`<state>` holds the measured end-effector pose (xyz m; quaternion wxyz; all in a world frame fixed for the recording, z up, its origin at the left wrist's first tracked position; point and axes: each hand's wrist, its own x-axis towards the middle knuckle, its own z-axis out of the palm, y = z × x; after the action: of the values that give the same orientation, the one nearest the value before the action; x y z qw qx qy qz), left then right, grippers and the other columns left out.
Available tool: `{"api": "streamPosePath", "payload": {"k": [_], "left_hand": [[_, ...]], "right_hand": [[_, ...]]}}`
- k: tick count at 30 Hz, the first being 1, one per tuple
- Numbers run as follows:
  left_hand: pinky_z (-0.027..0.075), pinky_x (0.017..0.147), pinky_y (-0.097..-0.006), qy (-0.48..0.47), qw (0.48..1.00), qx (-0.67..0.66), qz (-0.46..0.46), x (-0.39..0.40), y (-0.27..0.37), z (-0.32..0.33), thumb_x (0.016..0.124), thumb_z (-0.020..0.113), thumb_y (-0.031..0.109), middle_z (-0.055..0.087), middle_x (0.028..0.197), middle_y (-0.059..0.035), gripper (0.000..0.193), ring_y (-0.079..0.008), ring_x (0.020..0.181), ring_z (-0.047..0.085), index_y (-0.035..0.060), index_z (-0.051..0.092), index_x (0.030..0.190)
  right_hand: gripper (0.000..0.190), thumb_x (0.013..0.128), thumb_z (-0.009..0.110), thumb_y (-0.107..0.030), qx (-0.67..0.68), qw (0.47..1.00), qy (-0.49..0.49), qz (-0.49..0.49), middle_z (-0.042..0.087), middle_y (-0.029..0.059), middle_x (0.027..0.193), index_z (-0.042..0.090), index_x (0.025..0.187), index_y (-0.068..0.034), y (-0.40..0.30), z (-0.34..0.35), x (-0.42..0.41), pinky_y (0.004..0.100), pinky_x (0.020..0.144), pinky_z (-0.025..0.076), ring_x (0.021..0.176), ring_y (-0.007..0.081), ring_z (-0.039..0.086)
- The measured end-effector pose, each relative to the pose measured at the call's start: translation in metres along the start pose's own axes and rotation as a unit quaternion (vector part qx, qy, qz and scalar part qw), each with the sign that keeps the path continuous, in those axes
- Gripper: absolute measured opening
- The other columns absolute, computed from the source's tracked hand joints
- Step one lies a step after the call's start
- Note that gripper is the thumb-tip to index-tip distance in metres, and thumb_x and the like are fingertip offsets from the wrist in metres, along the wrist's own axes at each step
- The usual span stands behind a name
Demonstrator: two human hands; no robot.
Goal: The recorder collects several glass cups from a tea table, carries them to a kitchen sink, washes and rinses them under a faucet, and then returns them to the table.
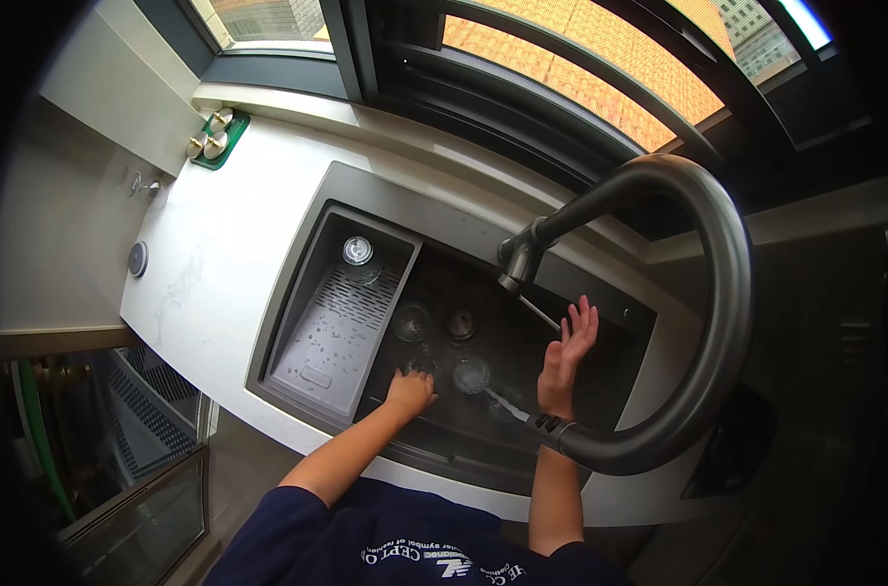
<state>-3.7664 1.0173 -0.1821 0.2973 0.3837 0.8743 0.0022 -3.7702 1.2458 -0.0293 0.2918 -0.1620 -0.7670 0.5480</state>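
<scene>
In the dark sink basin (590,395), my left hand (412,393) is curled at the near side of a clear glass (422,362); its fingertips are partly hidden. Other clear glasses stand close by: one (412,322) behind it, one (460,324) to the back right, and one (471,373) to the right. Water (508,405) runs from the faucet spout (550,430) towards that right-hand glass. My right hand (570,351) is raised with fingers spread and holds nothing. The thin faucet lever (539,313) ends beside it; contact cannot be told.
A grey slotted drainer tray (326,359) with water drops fills the sink's left side, a glass (357,250) standing in it. The thick curved faucet neck (733,293) arches over the right. A green tray (231,143) of silver lidded containers sits on the white counter (217,242).
</scene>
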Motion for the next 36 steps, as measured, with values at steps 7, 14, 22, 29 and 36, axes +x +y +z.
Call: {"api": "streamPosePath", "payload": {"k": [7,14,22,29,36], "left_hand": [[0.051,0.071,-0.0355,0.212,0.974,-0.069,-0.034,-0.001,-0.019,-0.024,0.072,0.066,0.014,0.055,0.095,-0.0088,0.031,-0.0234,0.095,0.056,0.0053,0.055,0.1],[0.046,0.084,-0.0349,0.177,0.974,0.004,0.138,-0.006,-0.023,-0.006,0.076,0.06,0.013,0.055,0.096,-0.0087,0.024,-0.0228,0.094,0.057,0.0064,0.057,0.099],[0.043,0.09,-0.0422,0.078,0.991,0.057,0.094,-0.004,-0.004,0.029,0.081,0.055,0.013,0.064,0.095,-0.0093,0.023,-0.0236,0.095,0.061,0.0047,0.061,0.102],[0.048,0.081,-0.0348,0.028,0.999,0.004,0.032,0.016,-0.001,0.049,0.082,0.054,0.013,0.065,0.093,-0.0102,0.019,-0.0235,0.092,0.064,0.0055,0.063,0.097],[0.048,0.082,-0.0356,0.003,0.999,0.011,0.038,0.023,-0.006,0.064,0.085,0.05,0.013,0.063,0.1,-0.0129,0.024,-0.0253,0.097,0.062,0.003,0.063,0.102]], "right_hand": [[0.044,0.102,0.03,-0.024,-0.041,0.995,0.042,0.075,0.035,0.0183,0.14,0.021,0.14,-0.005,0.004,0.019,0.057,0.0442,0.103,0.034,0.123,0.03,0.044],[0.03,0.098,0.043,-0.027,-0.034,0.981,0.045,0.188,0.042,0.0148,0.124,0.041,0.121,-0.007,0.072,-0.005,-0.031,0.0395,0.1,0.034,0.112,0.0264,0.044],[0.067,0.078,0.068,-0.022,-0.447,0.779,-0.28,0.339,0.039,0.0308,0.123,0.037,0.136,-0.029,0.097,0.015,-0.167,0.0493,0.096,0.038,0.115,0.0452,0.041],[0.039,0.084,0.064,-0.021,-0.411,0.832,-0.253,0.273,0.059,0.0229,0.099,0.054,0.122,-0.023,0.142,0.018,-0.179,0.0452,0.084,0.048,0.097,0.0396,0.058],[0.025,0.089,0.058,-0.021,-0.434,0.832,-0.283,0.197,0.065,0.019,0.088,0.061,0.114,-0.019,0.152,0.015,-0.175,0.0479,0.07,0.051,0.082,0.0392,0.063]]}}
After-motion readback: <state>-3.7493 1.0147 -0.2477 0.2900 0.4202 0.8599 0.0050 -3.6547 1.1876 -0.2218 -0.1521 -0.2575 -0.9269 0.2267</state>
